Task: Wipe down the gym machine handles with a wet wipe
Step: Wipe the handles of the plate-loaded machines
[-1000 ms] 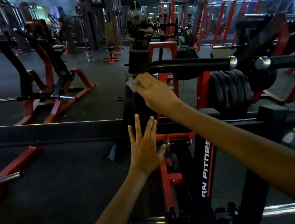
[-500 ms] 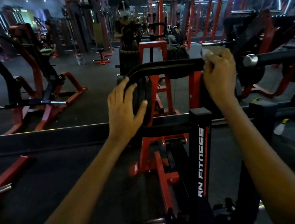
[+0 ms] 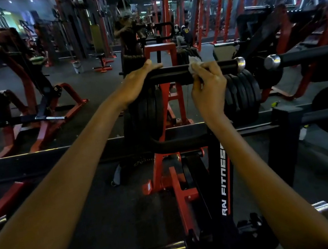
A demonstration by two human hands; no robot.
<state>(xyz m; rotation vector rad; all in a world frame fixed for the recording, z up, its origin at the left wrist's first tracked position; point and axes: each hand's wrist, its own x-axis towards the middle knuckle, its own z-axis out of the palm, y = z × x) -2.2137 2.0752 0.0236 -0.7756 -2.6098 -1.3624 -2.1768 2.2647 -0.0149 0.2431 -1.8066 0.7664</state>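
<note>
**Both hands on the black handle, wipe under the right one**

While both arms reached forward in the head view, the right hand (image 3: 208, 88) was curled round a crumpled white wet wipe (image 3: 194, 63) and pressed it against the black handle (image 3: 175, 74) of the gym machine. The wipe lay on the top and front of the bar, about in its middle, and a part of it stood out above the fingers. The left hand (image 3: 139, 83) rested on the left end of the same handle, where the bar bends downward; its fingers lay rather straight over the top of the bar and did not close round it. The chrome end cap (image 3: 240, 63) of the handle was to the right of the wipe, well apart from it. Behind the handle stood black weight plates (image 3: 241, 94) on a red frame (image 3: 160, 50). Below the arms, a black upright (image 3: 223, 179) carried white letters reading "FITNES". A mirror (image 3: 85, 51) behind the machine showed a person and more red and black machines, rather blurred.
</note>
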